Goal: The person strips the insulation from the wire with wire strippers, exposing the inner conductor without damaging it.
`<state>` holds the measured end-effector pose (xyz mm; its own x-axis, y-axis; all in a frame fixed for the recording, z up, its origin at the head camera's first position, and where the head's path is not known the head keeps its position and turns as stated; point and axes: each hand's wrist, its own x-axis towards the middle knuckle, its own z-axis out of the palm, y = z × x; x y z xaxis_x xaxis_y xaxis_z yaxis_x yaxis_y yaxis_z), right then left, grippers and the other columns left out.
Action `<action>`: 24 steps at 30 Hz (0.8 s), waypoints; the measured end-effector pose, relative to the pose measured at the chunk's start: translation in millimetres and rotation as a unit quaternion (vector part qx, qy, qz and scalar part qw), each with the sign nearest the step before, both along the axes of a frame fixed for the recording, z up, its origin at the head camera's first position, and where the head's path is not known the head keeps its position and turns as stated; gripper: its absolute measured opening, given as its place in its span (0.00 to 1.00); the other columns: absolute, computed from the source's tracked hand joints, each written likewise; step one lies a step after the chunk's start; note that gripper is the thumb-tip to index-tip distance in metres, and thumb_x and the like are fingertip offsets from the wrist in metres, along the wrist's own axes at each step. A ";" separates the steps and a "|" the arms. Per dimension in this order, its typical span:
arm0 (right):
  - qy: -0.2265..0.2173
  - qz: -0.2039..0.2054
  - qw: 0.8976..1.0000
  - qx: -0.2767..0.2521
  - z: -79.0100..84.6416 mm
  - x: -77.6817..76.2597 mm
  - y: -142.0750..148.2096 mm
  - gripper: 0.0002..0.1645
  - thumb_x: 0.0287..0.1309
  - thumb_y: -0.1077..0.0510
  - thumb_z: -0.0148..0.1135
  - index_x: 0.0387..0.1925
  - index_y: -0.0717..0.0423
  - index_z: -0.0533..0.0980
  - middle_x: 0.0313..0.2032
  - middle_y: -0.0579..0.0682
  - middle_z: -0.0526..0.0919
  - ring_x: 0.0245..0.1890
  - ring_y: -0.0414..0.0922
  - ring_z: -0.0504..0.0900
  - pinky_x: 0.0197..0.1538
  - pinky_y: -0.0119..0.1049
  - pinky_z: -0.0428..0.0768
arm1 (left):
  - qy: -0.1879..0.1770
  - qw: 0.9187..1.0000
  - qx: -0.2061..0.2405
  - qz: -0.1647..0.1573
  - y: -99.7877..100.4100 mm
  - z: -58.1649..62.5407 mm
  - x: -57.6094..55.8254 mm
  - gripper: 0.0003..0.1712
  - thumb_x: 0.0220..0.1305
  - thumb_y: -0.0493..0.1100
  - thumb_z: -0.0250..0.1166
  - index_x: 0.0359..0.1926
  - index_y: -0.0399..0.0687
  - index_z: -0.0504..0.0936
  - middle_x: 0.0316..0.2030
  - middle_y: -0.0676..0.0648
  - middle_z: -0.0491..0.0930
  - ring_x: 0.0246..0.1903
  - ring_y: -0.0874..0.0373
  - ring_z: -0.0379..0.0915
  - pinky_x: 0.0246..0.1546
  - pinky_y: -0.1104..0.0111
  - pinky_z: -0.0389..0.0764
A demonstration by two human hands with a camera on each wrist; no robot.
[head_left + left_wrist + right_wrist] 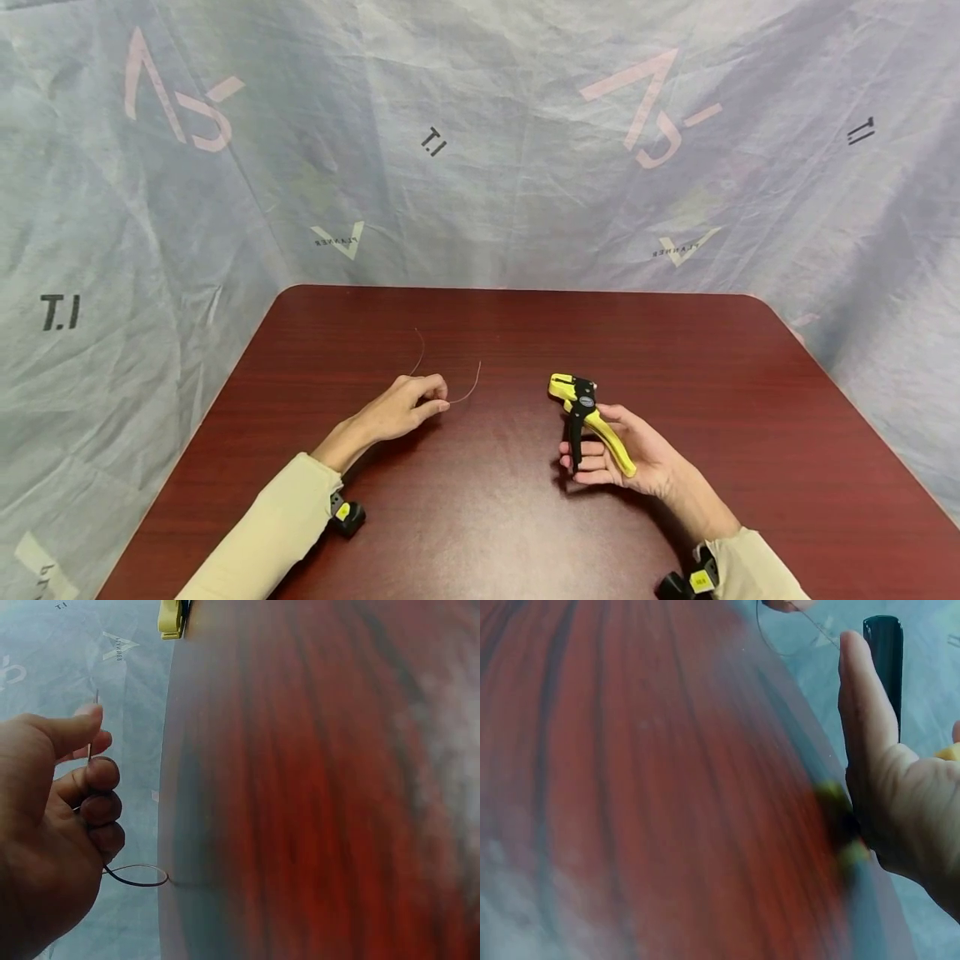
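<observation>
In the head view my left hand (401, 410) is over the left-middle of the table, pinching a thin wire (472, 388). One end of the wire curves out to the right of the fingers and another stretch arcs up behind the hand. The left wrist view shows the wire (139, 884) looping below the curled fingers, its tip rising past the thumb. My right hand (651, 460) holds a yellow and black wire stripper (584, 393), jaws pointing up and left, handles lying across the fingers and palm. In the right wrist view the thumb partly hides its dark handle (886, 667).
Both hands are over a dark red wood-grain table (495, 517) with rounded far corners. Grey printed cloth (480, 167) hangs behind and beside it. A small black device (347, 515) is strapped at the left wrist, and a similar device (686, 582) at the right.
</observation>
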<state>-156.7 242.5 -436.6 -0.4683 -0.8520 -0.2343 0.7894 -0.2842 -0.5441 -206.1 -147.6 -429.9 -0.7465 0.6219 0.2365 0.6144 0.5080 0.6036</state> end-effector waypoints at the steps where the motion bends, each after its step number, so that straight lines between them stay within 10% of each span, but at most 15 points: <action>1: -0.002 -0.001 1.000 0.000 -0.3 0.3 -0.4 0.39 0.75 0.41 0.14 0.60 0.53 0.70 0.56 0.58 0.81 0.59 0.51 0.82 0.64 0.48 0.79 | 0.004 1.000 0.000 -0.001 0.0 0.0 0.0 0.03 0.68 0.40 0.64 0.36 0.48 0.78 0.27 0.55 0.77 0.27 0.66 0.68 0.31 0.72 0.73; 9: 0.001 -0.051 0.997 0.057 1.3 6.2 -2.0 0.26 0.77 0.44 0.25 0.52 0.49 0.70 0.47 0.56 0.83 0.51 0.49 0.85 0.60 0.47 0.81 | 0.011 1.000 0.010 -0.010 1.8 2.0 2.0 0.11 0.70 0.39 0.62 0.50 0.41 0.84 0.46 0.46 0.88 0.46 0.56 0.83 0.48 0.63 0.83; 24: 0.088 -0.087 0.992 0.019 5.6 12.2 -7.4 0.14 0.78 0.58 0.37 0.59 0.42 0.63 0.48 0.55 0.83 0.49 0.51 0.84 0.59 0.46 0.82 | -0.010 0.997 0.059 0.041 6.1 5.4 4.7 0.05 0.65 0.32 0.62 0.37 0.39 0.85 0.31 0.44 0.85 0.28 0.67 0.71 0.32 0.75 0.74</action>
<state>-144.5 235.1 -431.0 -0.6438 -0.7470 -0.1659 0.6225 -0.3851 -0.6813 -201.4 -141.5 -424.5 -0.7997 0.5269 0.2879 0.5601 0.4818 0.6739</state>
